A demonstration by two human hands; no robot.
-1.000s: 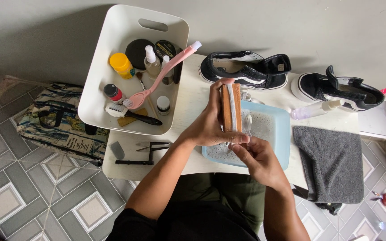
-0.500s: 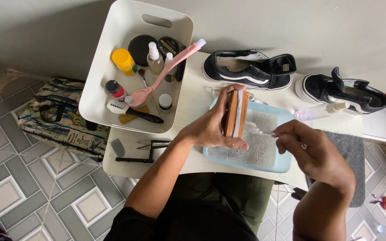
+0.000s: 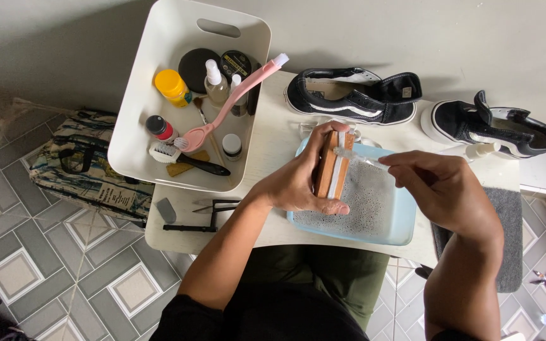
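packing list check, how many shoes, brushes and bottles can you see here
shoes: 2, one by the bin, one at right
brushes: 3, wooden in left hand, pink, black
spray bottles: 3
total: 8

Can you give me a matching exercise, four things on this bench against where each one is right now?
1 wooden brush
2 pink long-handled brush
3 scissors
4 grey mat

A in the white bin
B in the left hand, over the blue tray
C table's right end, past the right hand
D on the table below the bin

Pairs: 1-B, 2-A, 3-D, 4-C
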